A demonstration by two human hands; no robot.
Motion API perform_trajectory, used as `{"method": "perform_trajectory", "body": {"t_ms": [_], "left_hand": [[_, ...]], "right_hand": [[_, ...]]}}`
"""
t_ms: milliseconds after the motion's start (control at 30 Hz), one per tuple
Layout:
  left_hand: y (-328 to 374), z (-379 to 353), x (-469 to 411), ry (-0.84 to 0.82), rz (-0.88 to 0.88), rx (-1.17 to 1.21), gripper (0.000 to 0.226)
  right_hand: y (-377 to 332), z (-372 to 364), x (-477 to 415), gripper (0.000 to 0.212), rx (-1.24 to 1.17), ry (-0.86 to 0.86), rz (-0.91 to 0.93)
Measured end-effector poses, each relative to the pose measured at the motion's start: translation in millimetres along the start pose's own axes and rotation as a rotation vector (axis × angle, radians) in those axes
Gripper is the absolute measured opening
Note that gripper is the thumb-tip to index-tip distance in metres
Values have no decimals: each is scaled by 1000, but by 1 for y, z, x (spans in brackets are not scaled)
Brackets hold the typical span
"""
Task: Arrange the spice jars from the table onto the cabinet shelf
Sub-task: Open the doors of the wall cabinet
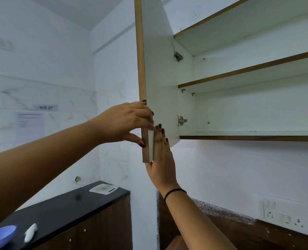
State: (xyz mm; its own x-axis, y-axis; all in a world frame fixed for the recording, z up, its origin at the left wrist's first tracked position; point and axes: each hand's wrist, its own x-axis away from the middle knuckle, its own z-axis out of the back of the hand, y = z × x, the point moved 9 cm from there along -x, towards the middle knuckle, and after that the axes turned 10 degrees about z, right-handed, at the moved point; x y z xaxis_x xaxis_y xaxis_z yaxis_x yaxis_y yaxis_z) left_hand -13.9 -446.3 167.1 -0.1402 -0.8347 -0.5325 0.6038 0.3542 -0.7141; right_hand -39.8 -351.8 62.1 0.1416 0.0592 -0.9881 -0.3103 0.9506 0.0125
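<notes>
Bottom shelf [248, 133], counter [68, 210], 1 bowl [0, 237] (blue), board [103, 188]

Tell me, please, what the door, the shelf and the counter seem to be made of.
Door: probably laminated board, matte white face, brown wood-look edge strip. Shelf: seemingly the same, white top, brown front edge. Counter: glossy black, perhaps polished stone, given its faint reflections.

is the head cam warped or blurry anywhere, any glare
Head view: wide-angle stretch, cabinet door leaning and shelves fanning out; soft even light, no glare; wall notice at left too soft to read; left hand and right hand sharp.
</notes>
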Motion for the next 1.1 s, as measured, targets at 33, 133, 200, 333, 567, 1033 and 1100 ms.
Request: {"method": "perform_trajectory", "body": {"t_ms": [33, 133, 200, 333, 567, 1033, 1100], "left_hand": [[-3, -1, 5, -4, 1, -49, 55], [-9, -9, 19, -43, -1, -211, 65], [-17, -18, 31, -79, 26, -286, 71], [-34, -34, 54, -127, 70, -354, 69], [-57, -57, 81, -282, 107, -436, 70], [-81, -99, 121, -330, 231, -447, 76], [-79, -101, 117, -324, 246, -429, 76]], "right_hand": [[-4, -5, -2, 73, 13, -10, 23], [-8, -24, -6, 73, 4, -54, 47], [-9, -39, -8, 77, 14, -84, 50], [-14, -63, -10, 84, 55, -136, 62], [-33, -98, 1, 87, -67, -289, 121], [-31, -146, 25, 88, -151, -533, 177], [-30, -146, 27, 87, -153, -551, 177]]}}
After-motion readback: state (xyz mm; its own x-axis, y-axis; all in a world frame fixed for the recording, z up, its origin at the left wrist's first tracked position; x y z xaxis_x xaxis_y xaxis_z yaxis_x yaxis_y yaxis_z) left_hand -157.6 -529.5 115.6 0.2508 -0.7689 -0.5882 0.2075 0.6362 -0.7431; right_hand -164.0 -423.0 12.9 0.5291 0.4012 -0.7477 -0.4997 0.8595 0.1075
